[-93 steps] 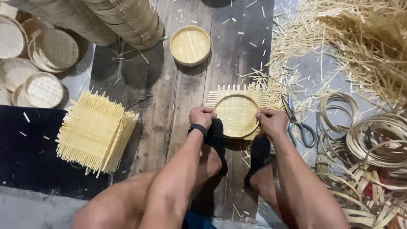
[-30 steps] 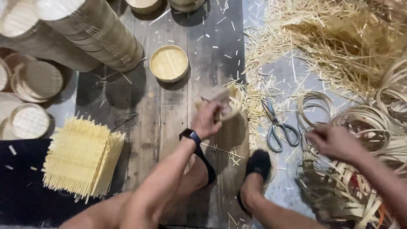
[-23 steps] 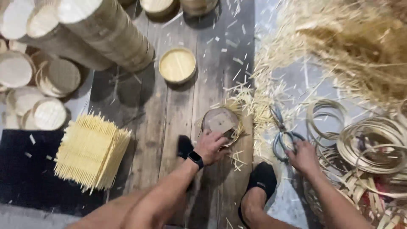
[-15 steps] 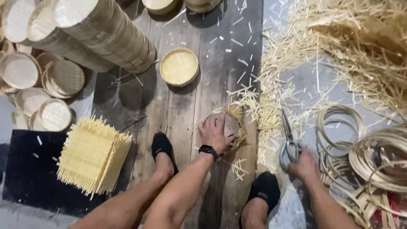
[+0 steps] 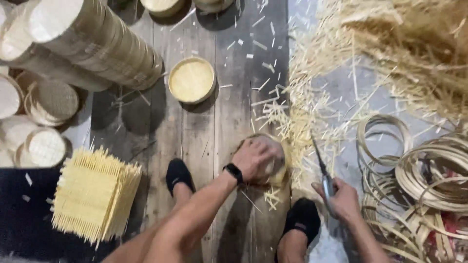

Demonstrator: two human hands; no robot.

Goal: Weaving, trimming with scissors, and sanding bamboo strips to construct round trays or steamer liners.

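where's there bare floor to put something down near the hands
Bare planks lie between the round tray, the stick bundle and the left hand. Right of that hand it is crowded: the scrap pile, the right hand with scissors, and the coiled strips.

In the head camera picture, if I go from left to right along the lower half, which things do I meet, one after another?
Square stack of woven bamboo mats → left shoe → left hand pressing down a round bamboo tray → right hand holding scissors → loose bamboo hoops.
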